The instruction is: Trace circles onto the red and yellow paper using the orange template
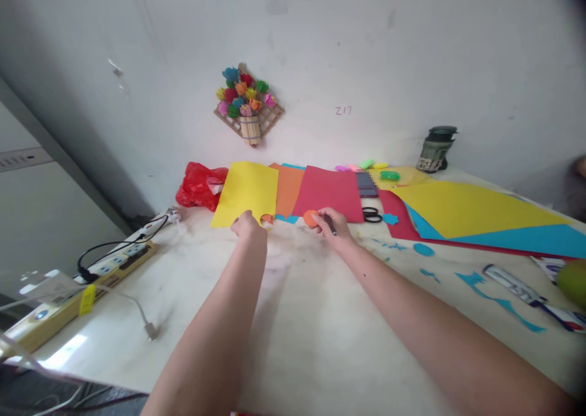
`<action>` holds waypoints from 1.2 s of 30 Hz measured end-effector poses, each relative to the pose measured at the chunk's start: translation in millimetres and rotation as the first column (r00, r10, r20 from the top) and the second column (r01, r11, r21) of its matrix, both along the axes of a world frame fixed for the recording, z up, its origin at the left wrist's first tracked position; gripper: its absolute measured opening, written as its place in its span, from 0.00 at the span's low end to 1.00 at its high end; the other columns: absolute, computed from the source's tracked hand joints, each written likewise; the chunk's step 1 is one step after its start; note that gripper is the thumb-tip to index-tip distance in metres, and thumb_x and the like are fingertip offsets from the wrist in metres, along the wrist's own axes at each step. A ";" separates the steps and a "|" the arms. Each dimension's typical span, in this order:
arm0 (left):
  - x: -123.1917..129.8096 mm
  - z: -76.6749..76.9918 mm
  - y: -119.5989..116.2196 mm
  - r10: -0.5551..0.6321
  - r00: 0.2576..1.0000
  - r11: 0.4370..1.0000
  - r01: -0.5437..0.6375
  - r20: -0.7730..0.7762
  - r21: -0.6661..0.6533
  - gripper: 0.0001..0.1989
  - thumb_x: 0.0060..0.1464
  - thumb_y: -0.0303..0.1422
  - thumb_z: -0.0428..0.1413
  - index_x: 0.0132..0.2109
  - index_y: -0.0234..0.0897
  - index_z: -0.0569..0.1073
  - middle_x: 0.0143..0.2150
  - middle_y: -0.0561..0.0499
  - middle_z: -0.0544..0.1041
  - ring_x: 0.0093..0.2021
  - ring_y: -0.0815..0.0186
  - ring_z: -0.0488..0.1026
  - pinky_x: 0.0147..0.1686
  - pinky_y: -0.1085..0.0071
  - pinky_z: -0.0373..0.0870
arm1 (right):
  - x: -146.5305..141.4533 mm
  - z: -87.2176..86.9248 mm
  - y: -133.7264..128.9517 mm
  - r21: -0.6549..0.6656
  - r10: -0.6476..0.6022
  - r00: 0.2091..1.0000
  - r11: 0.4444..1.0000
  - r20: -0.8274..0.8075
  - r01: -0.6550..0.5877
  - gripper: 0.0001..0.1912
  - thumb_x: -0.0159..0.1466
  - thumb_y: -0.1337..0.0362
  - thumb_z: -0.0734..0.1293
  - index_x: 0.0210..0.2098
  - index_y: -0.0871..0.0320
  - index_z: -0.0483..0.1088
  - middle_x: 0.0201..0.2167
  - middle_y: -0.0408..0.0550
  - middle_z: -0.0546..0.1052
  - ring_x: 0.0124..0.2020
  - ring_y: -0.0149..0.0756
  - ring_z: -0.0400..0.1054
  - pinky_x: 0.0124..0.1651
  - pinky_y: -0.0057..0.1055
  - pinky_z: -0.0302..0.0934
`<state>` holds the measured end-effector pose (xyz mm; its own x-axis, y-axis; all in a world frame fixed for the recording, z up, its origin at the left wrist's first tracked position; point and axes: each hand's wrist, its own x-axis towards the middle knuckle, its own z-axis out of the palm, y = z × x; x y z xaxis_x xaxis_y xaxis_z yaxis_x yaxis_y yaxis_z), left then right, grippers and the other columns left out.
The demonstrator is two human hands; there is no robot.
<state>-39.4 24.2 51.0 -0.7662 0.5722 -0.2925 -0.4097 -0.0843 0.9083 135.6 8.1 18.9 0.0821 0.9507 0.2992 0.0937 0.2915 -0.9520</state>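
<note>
Toward a white table's [196, 275] far edge lie a yellow sheet [247, 190] and a red sheet [330, 190]. The left hand [248, 223] curls at the yellow one, grip unclear; the right hand [339, 224], by the red, holds an orange disc [310, 218] and dark pen [330, 225].

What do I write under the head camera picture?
Right hand holding round orange paper disc and dark pen, left hand by large yellow paper sheet.

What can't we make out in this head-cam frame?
All in the head view:
Left hand: fingertips hidden by the hand itself; grip unclear.
Scissors: blades hidden, apparently by the red sheet.
Dark pen: far end hidden by the right hand.
Green round object: cut off by the right edge.
Dark rectangle: pixelated.
</note>
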 end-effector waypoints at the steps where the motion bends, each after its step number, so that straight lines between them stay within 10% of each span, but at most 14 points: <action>1: -2.7 1.9 0.1 -0.002 0.999 1.000 0.002 0.047 -0.007 0.12 0.44 0.26 0.51 0.39 0.39 0.61 0.39 0.48 0.65 0.37 0.64 0.68 0.27 0.73 0.67 | -0.7 -0.1 -0.8 -0.001 0.000 1.000 1.000 0.004 0.000 0.11 0.48 0.57 0.62 0.24 0.60 0.62 0.15 0.42 0.68 0.15 0.25 0.59 0.16 0.22 0.52; 18: -21.3 -2.9 25.8 -0.338 0.906 0.940 0.312 0.256 0.135 0.06 0.55 0.24 0.43 0.34 0.32 0.63 0.24 0.48 0.71 0.18 0.70 0.69 0.13 0.79 0.63 | -1.0 -3.7 -1.2 0.003 0.011 1.000 1.000 -0.005 -0.011 0.10 0.49 0.58 0.61 0.25 0.59 0.62 0.14 0.41 0.68 0.14 0.25 0.59 0.17 0.22 0.54; 26: 9.6 14.8 0.4 -0.435 0.849 0.895 0.371 0.300 0.248 0.09 0.55 0.23 0.41 0.31 0.30 0.64 0.24 0.47 0.72 0.18 0.72 0.70 0.17 0.79 0.67 | 9.3 9.4 6.0 0.143 -0.102 0.983 0.982 -0.156 0.125 0.14 0.50 0.53 0.60 0.28 0.59 0.60 0.15 0.38 0.65 0.14 0.24 0.61 0.15 0.20 0.54; 36: 57.6 -3.6 -33.4 -0.518 0.771 0.855 0.459 0.370 0.240 0.04 0.49 0.21 0.44 0.31 0.30 0.62 0.22 0.45 0.71 0.22 0.65 0.73 0.20 0.75 0.70 | 6.4 16.5 -4.0 0.125 -0.047 0.993 0.990 -0.105 0.060 0.16 0.52 0.51 0.57 0.29 0.58 0.59 0.30 0.45 0.67 0.28 0.29 0.65 0.25 0.23 0.63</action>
